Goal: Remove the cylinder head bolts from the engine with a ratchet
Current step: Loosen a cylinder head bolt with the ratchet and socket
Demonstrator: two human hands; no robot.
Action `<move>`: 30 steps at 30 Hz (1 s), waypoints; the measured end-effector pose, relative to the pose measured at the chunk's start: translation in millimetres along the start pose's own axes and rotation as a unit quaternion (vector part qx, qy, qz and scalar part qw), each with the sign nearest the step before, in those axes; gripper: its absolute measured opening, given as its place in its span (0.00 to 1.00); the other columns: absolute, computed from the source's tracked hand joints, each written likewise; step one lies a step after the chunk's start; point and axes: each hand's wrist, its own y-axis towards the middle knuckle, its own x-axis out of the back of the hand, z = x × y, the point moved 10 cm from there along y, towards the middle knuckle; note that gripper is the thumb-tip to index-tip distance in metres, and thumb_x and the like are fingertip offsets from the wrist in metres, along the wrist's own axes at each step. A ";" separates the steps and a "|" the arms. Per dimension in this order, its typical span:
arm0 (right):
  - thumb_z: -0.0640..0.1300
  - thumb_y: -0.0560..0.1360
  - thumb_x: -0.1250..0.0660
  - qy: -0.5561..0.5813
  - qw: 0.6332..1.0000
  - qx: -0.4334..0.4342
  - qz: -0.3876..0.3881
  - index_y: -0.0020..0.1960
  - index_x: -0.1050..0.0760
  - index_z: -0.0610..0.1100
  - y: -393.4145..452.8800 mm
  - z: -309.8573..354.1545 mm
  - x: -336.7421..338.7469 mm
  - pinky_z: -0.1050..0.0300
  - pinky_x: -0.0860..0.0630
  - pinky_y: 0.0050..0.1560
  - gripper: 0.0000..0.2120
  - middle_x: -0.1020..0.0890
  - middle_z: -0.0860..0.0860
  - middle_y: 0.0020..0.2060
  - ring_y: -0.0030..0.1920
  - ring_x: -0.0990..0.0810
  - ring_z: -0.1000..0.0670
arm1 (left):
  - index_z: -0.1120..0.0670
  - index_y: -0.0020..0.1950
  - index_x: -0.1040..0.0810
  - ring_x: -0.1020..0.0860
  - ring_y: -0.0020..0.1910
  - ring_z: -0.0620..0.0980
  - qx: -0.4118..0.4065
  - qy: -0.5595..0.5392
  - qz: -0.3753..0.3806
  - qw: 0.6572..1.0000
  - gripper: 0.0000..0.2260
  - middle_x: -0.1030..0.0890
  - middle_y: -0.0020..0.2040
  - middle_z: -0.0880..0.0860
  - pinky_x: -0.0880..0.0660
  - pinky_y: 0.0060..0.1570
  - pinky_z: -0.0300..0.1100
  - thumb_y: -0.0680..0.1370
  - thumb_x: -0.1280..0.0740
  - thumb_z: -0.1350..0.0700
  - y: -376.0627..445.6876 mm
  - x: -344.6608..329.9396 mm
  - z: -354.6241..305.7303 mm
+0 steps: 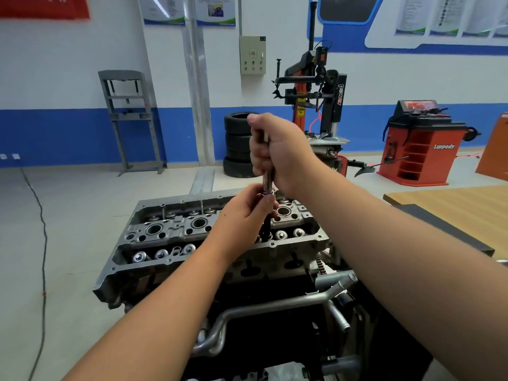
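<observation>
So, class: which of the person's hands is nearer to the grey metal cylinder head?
Left. The left hand grips the low end of the upright steel ratchet tool, just above the cylinder head; the right hand grips the tool's top, higher up.

Cylinder head (176,229): bare cast metal, matt grey, rough. Ratchet (268,180) above it: shiny chrome steel. Table (450,207) right of head: wood-grain top, smooth.

Your right hand (277,149) grips the upright ratchet (267,177) near its top; your left hand (247,209) pinches its lower shaft just above the cylinder head (176,229). Stacked tyres (237,145) stand behind.
</observation>
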 end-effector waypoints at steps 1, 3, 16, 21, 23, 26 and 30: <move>0.47 0.81 0.38 -0.039 0.998 0.025 -0.047 0.36 0.34 0.46 -2.0 1.4 2.0 0.55 0.39 0.30 0.16 0.34 0.51 0.26 0.26 0.39 0.51 | 0.40 0.56 0.23 0.17 0.46 0.37 0.004 0.007 -0.013 1.000 0.04 0.16 0.47 0.38 0.26 0.49 0.42 0.84 0.37 0.45 1.2 2.7 1.1; 0.51 0.82 0.37 -0.103 0.982 0.071 -0.141 0.38 0.31 0.46 -9.9 3.9 5.0 0.55 0.31 0.34 0.15 0.29 0.52 0.29 0.30 0.31 0.52 | 0.43 0.53 0.24 0.20 0.40 0.34 0.010 0.026 -0.033 0.999 0.01 0.17 0.43 0.35 0.27 0.42 0.40 0.83 0.35 0.48 4.8 7.5 3.7; 0.49 0.80 0.40 -0.010 0.999 -0.024 -0.020 0.35 0.31 0.45 2.7 -8.0 -1.8 0.57 0.38 0.29 0.17 0.34 0.51 0.25 0.26 0.39 0.51 | 0.42 0.53 0.22 0.18 0.43 0.36 0.019 0.026 -0.017 0.999 0.06 0.16 0.46 0.38 0.23 0.48 0.45 0.85 0.38 0.46 1.6 4.3 0.8; 0.41 0.79 0.42 -0.041 0.987 0.053 -0.149 0.36 0.27 0.44 -2.4 4.7 3.6 0.57 0.33 0.31 0.13 0.27 0.53 0.26 0.27 0.31 0.53 | 0.44 0.52 0.24 0.22 0.34 0.38 0.023 0.037 -0.046 0.998 0.06 0.17 0.41 0.43 0.29 0.37 0.41 0.80 0.32 0.44 4.0 10.1 0.8; 0.47 0.80 0.40 0.002 0.995 0.019 -0.102 0.32 0.30 0.46 4.3 0.6 1.3 0.57 0.38 0.28 0.17 0.31 0.54 0.23 0.23 0.36 0.54 | 0.43 0.53 0.23 0.20 0.39 0.43 0.022 0.021 -0.036 0.999 0.08 0.16 0.44 0.46 0.25 0.41 0.44 0.80 0.32 0.41 2.9 8.6 4.2; 0.54 0.79 0.37 0.011 0.997 -0.047 0.053 0.29 0.35 0.48 9.9 -3.7 -11.8 0.59 0.43 0.27 0.22 0.39 0.53 0.22 0.24 0.44 0.51 | 0.36 0.56 0.23 0.16 0.51 0.41 0.025 -0.022 -0.003 0.999 0.06 0.15 0.51 0.43 0.23 0.53 0.46 0.80 0.35 0.40 1.0 3.9 6.2; 0.50 0.81 0.37 -0.013 1.000 -0.012 -0.009 0.34 0.33 0.47 10.0 -0.9 4.5 0.56 0.40 0.29 0.18 0.36 0.51 0.24 0.25 0.41 0.51 | 0.41 0.49 0.20 0.17 0.46 0.39 0.006 0.029 -0.019 0.999 0.09 0.16 0.46 0.40 0.22 0.51 0.44 0.80 0.38 0.41 2.0 4.3 1.9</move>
